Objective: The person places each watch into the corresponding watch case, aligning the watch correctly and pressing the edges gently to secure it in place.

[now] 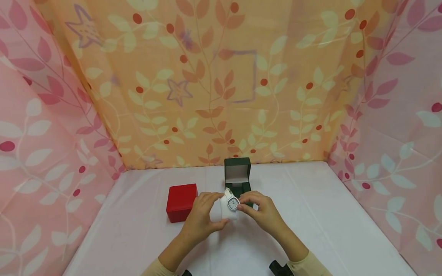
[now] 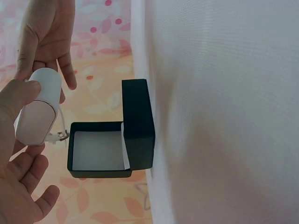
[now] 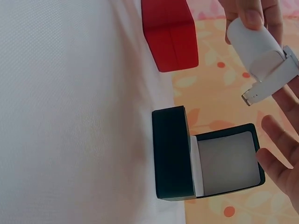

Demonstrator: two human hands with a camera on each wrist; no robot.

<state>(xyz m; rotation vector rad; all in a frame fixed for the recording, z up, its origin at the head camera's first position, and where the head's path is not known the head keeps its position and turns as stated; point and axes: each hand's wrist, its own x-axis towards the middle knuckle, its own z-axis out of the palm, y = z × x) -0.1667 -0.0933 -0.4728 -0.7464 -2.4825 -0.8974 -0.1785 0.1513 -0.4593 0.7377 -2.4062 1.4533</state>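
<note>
My left hand (image 1: 201, 217) grips a white watch cushion (image 1: 226, 213) between thumb and fingers, close above the table. A white wristwatch (image 1: 233, 203) with a squarish dial lies against the cushion's right side. My right hand (image 1: 264, 211) pinches the watch at its case. In the right wrist view the watch strap (image 3: 275, 80) stands off the cushion's end, its buckle hanging free. Just behind the hands is a dark green watch box (image 1: 237, 168) with its lid raised and a pale lining inside.
A closed red box (image 1: 181, 202) sits left of the green one, right by my left hand. White cloth covers the table (image 1: 138, 214). Patterned curtains (image 1: 214, 96) enclose the back and both sides.
</note>
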